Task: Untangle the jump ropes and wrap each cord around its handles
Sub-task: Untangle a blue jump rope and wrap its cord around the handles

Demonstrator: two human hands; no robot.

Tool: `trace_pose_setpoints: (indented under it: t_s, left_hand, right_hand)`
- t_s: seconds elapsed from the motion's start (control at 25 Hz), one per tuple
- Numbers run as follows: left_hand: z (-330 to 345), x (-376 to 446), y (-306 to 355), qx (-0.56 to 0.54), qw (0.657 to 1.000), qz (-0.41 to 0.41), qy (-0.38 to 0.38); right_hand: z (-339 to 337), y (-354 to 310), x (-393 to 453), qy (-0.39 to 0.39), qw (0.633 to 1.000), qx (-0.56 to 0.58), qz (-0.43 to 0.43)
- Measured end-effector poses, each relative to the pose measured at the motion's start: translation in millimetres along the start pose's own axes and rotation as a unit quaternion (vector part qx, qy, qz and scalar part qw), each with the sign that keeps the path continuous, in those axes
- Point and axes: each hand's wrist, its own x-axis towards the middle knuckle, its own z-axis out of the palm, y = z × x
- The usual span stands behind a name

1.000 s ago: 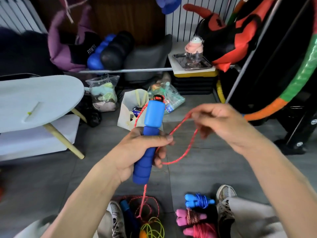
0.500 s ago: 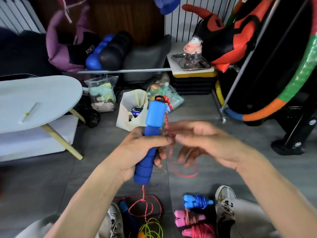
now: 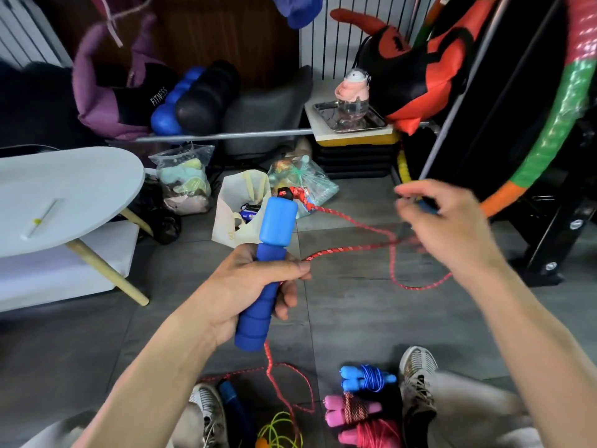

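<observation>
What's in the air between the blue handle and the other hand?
In the head view, only the red cord runs from the top of the blue handle toward the right hand, over bare grey floor.

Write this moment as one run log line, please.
left hand: grips blue foam jump-rope handle upright | right hand: blurred, at red braided cord | cord: loose loop, not wound | floor: three wrapped ropes

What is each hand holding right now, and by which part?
The left hand grips the blue handle around its ribbed lower section. The right hand is blurred; whether it holds the red cord cannot be told.
</observation>
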Motion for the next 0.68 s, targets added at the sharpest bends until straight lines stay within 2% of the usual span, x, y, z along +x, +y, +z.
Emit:
trace_pose_setpoints:
  t_s: [0.04,0.08,0.12,0.16,0.2,0.28,0.4,0.48,0.56,0.6,0.64,0.68]
  left_hand:
    - [1.7,0.2,-0.3,-0.001,1.000,0.001,-0.005]
    - [3.3,0.4,-0.1,-0.002,1.000,0.002,-0.011]
    - [4.9,0.8,0.4,-0.006,1.000,0.004,-0.015]
    - [6.3,1.0,1.0,-0.011,1.000,0.004,-0.015]
    - [7.0,1.3,1.6,-0.016,1.000,0.004,-0.010]
    - [6.9,2.0,2.3,-0.019,1.000,0.002,0.001]
    - [6.0,2.8,2.0,-0.010,1.000,-0.005,0.006]
    - [2.1,2.4,1.2,0.003,1.000,-0.009,0.016]
    - [-2.7,0.1,0.2,0.018,1.000,-0.006,0.020]
    - [-4.0,-1.2,0.2,0.018,1.000,-0.002,0.019]
    - [-4.5,-2.2,0.5,0.015,1.000,-0.001,0.018]
    - [-4.4,-2.6,0.5,0.011,1.000,0.000,0.017]
  right_hand:
    - [11.7,-13.7,-13.3,-0.121,0.987,0.101,0.008]
    - [22.3,-27.8,-26.5,-0.243,0.950,0.193,0.030]
    - [30.4,-36.4,-36.2,-0.332,0.909,0.246,0.051]
    - [35.3,-40.3,-41.7,-0.374,0.889,0.257,0.055]
    - [37.4,-41.9,-43.8,-0.370,0.896,0.240,0.045]
    - [39.5,-40.9,-41.1,-0.303,0.932,0.197,0.014]
    - [33.1,-31.1,-26.4,-0.186,0.966,0.178,0.011]
    - [16.5,-14.6,-8.0,-0.028,0.989,0.144,0.032]
    - [-6.1,6.1,9.7,0.116,0.993,0.006,0.035]
    - [-13.8,10.8,12.5,0.145,0.985,-0.087,0.035]
    - [-15.5,11.0,11.7,0.142,0.980,-0.137,0.030]
    - [-11.4,6.7,7.9,0.096,0.988,-0.119,0.018]
